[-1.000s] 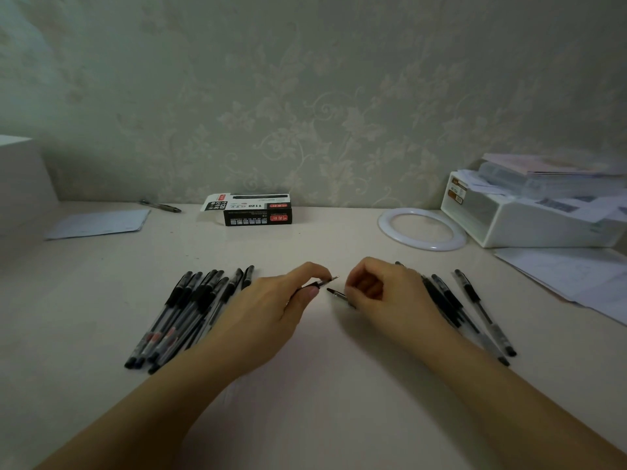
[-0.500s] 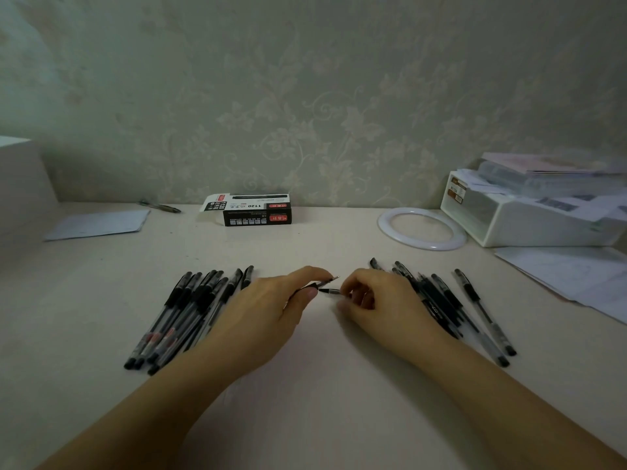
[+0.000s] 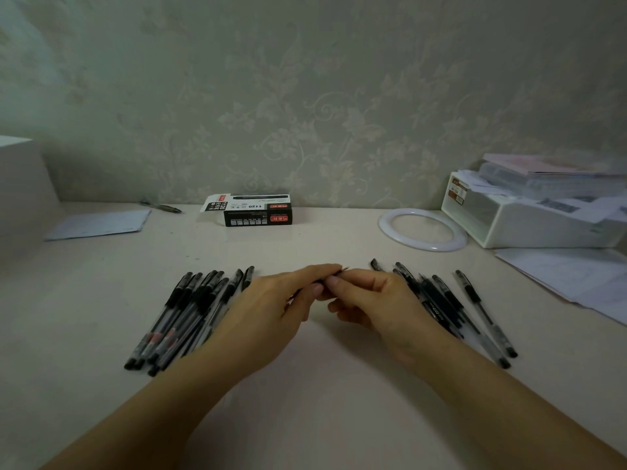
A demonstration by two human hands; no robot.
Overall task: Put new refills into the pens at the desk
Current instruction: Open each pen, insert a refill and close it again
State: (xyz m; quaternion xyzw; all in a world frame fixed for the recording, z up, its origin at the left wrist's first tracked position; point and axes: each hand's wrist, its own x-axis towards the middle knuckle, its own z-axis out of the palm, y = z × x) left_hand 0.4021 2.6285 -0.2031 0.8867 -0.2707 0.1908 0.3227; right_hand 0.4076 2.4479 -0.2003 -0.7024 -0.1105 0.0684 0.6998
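— Two hands meet in the middle of the desk [image 3: 305,401]. What are the fingers doing?

— The left hand [image 3: 271,310] has its thumb and first finger pinched on a thin dark pen part [image 3: 341,270]. The right hand [image 3: 376,300] curls its fingers in and pinches the same little part. The fingertips of both hands touch each other.

— Is it a pen or a refill?

— I cannot tell. Only a tiny pointy bit sticks out above the fingers.

— Where are the other pens?

— One bunch of pens [image 3: 183,313] lies just left of the left hand, all side by side with their black caps pointing away. Another bunch [image 3: 441,307] lies just right of the right hand, partly under the wrist.

— And farther back?

— A black refill box [image 3: 258,213] sits near the wall with its flap open. A white ring [image 3: 422,245] lies to the right, beside a white bin [image 3: 529,228] full of papers. A sheet of paper [image 3: 98,225] and one lone pen [image 3: 161,206] lie far left.
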